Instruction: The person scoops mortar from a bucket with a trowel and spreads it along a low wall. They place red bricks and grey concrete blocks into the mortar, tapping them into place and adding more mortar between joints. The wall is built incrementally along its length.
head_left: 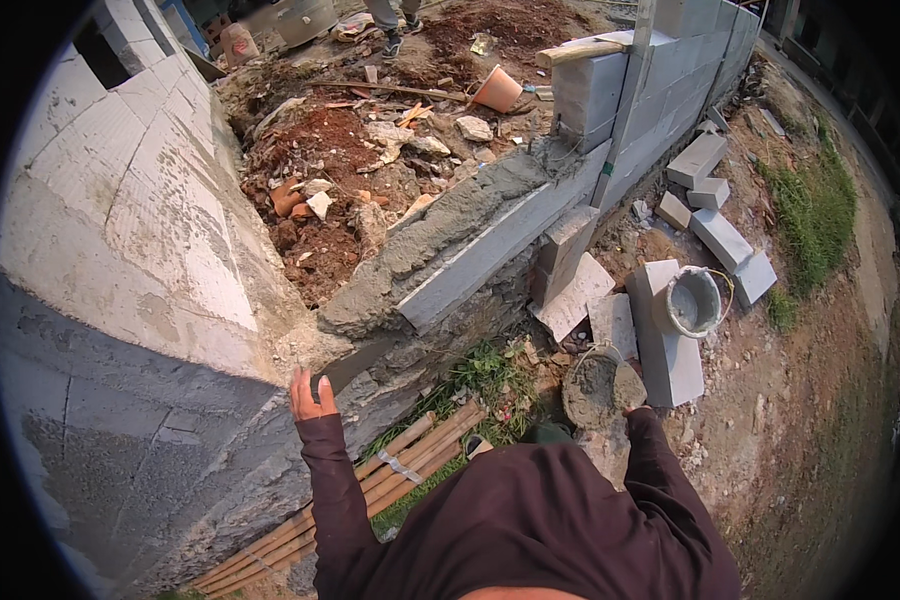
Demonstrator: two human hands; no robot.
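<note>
Just below and right of centre: mortar bucket (568,398); right hand (631,409) beside it, mostly hidden, grip contents indeterminable. Left of centre: left hand (314,398), grip wide, near wall corner (272,368). Grey blocks (722,240) clutter right. Top edge crops bystander's legs (383,14).

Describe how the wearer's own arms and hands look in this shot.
Both arms are in long, loose, dark maroon-brown sleeves, plain and wrinkled: the left sleeve and the right sleeve run to about the wrist. The left hand wears no glove. Little of the right hand shows; its visible part looks ungloved.
</note>
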